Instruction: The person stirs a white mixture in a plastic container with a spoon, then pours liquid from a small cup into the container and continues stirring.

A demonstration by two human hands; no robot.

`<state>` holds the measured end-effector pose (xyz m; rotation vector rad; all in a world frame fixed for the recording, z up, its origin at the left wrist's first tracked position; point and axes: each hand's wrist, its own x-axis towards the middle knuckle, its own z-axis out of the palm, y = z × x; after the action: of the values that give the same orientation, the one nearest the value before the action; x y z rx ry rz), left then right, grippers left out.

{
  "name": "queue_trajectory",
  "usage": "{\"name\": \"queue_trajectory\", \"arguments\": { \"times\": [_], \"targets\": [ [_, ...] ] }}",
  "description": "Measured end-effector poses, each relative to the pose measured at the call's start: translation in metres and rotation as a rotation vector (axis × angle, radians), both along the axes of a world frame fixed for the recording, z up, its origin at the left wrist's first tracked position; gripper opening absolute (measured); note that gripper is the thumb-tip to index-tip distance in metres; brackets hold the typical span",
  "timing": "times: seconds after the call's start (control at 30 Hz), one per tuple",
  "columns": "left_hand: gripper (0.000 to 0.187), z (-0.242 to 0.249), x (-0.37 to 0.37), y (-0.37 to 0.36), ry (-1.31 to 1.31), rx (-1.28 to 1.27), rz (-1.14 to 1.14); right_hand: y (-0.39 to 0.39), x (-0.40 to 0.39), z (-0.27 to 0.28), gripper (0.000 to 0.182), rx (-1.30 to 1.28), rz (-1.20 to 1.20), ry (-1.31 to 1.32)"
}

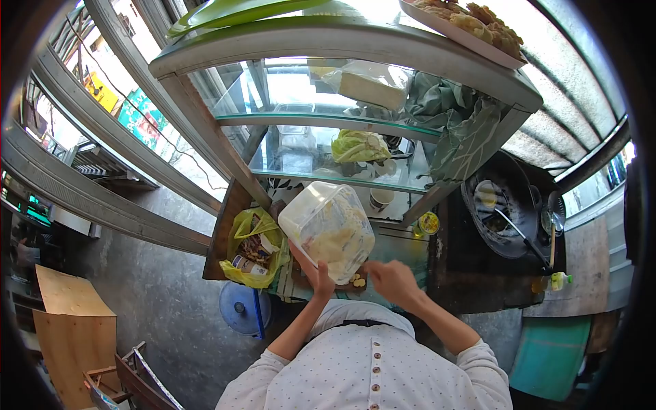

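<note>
— What's nearest you there?

— A concrete floor (pixel 164 301), a blue bucket lid (pixel 242 309) on it, plywood sheets (pixel 68 321) leaning off to one side. Then a cluttered counter (pixel 403 249) with a yellow bag (pixel 256 249) of packets at its edge.

— And the hands?

— The left hand (pixel 316 273) grips a clear plastic tub (pixel 328 232) from underneath, fingers wrapped on its lower corner. The right hand (pixel 391 279) hovers just beside the tub, over the counter, fingers loosely curled, holding nothing I can make out.

— What does the tub look like?

— Squarish, rounded corners, cloudy walls, pale yellowish food inside. It is held above the counter, tipped, its long axis slanting up and away from the person toward the glass cabinet (pixel 342 116).

— Further back?

— A dark wok (pixel 509 205) with a ladle on the right, fried pieces on a tray (pixel 471 27) on top of the cabinet.
</note>
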<state>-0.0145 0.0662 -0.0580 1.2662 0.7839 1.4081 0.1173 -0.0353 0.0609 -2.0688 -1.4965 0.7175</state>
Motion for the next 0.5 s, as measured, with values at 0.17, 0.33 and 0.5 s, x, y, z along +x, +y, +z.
{"name": "queue_trajectory", "arguments": {
  "times": [0.17,0.33,0.5],
  "targets": [
    [0.073,-0.002,-0.002,0.002,-0.131,-0.016,-0.058,0.001,0.015,0.025,0.012,0.049,0.185,-0.112],
    [0.069,-0.031,-0.008,0.012,-0.223,-0.15,-0.169,0.003,0.009,0.027,0.011,0.31,0.088,-0.259],
    [0.075,-0.04,-0.018,0.022,-0.413,-0.392,-0.394,-0.005,0.013,0.022,0.015,0.242,0.187,-0.128]
  ]
}}
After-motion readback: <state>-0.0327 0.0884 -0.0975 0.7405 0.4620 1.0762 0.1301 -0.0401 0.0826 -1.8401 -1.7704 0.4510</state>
